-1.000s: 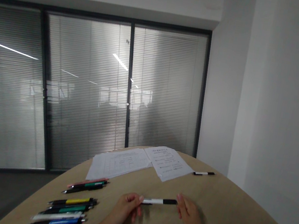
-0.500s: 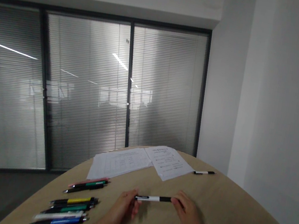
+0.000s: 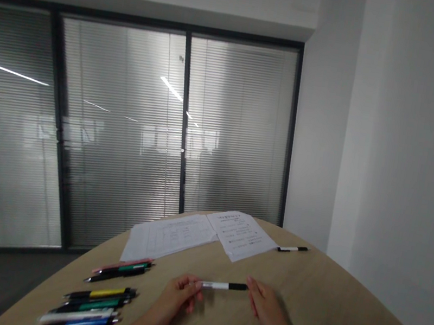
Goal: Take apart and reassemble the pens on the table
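A white ballpoint pen (image 3: pixel 218 285) with a black grip is held level above the table, between my two hands. My left hand (image 3: pixel 179 296) pinches its clip end between thumb and fingers, covering that end. At the black grip end, my right hand (image 3: pixel 263 301) has its fingers close together around the tip, which is hidden. To the left of my left hand lie several pens in two groups. The nearer group has a yellow pen (image 3: pixel 105 293), a green pen (image 3: pixel 95 305), a white pen (image 3: pixel 77 316) and a blue pen (image 3: pixel 86 324).
The farther group holds a pink pen (image 3: pixel 122 265) beside green and black ones. Two printed sheets lie at the far side, a left sheet (image 3: pixel 170 236) and a right sheet (image 3: pixel 241 236). Another white-and-black pen (image 3: pixel 293 249) rests by the right sheet. The round table (image 3: pixel 325 311) curves toward a wall.
My left thumb has slid over the pen's clip end, now covering it. My right fingers have straightened somewhat at the grip end. The view has shifted slightly to the right.
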Motion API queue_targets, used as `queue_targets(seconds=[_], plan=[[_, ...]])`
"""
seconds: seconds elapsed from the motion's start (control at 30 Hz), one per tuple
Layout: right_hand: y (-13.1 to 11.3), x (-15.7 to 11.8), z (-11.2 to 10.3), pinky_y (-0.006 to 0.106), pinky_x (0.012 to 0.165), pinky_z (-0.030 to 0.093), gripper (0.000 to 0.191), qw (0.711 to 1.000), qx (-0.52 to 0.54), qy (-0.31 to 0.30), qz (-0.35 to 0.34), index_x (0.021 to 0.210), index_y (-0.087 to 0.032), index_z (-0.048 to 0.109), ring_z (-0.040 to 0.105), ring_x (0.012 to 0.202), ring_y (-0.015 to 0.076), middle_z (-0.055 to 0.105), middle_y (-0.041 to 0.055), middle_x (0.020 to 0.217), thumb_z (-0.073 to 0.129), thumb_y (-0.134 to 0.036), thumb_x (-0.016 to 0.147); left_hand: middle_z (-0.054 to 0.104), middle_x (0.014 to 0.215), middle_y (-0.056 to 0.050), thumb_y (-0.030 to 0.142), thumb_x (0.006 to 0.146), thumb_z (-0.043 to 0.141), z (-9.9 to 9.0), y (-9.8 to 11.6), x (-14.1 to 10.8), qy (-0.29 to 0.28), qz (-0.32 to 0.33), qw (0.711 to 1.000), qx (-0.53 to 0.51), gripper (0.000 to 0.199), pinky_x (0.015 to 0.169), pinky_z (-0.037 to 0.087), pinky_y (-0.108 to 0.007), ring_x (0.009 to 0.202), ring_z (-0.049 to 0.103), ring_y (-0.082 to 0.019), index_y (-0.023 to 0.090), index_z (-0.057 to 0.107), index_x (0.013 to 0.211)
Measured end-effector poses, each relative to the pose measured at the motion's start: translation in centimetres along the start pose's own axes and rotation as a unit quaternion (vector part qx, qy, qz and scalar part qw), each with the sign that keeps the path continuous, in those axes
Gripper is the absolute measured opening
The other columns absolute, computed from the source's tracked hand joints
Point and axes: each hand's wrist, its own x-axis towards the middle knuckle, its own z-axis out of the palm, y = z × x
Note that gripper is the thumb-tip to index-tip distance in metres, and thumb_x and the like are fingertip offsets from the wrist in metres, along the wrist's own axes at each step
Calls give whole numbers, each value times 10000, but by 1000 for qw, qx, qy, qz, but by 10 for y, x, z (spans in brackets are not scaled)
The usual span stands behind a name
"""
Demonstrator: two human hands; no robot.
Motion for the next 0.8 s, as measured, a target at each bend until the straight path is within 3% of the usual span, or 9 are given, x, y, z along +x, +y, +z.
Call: queue_targets(seconds=[0.2,0.5,0.8], plan=[[-7,-8,-2,256,506,345,404,998,-39,22,-48,561,-233,365,455,542,161,457,-8,539,240,-540,790,557,405,35,644,556,593,6,2,-3,9,-8,1000,25,499,408,283,-198,338,422,-63,153,513,525],[-10,-9,-3,259,519,355,378,994,-61,3,-91,602,-240,368,443,508,153,434,-27,509,238,-523,815,566,416,31,631,534,627,8,-4,0,20,-21,999,-26,492,370,295,-179,316,425,-53,161,482,529],[-1,-10,-2,256,555,367,238,991,-11,-9,-129,842,-223,483,480,593,154,532,3,665,352,-420,819,524,368,45,628,499,651,7,-7,3,43,-31,997,-64,499,336,284,-170,290,410,-49,165,463,488]])
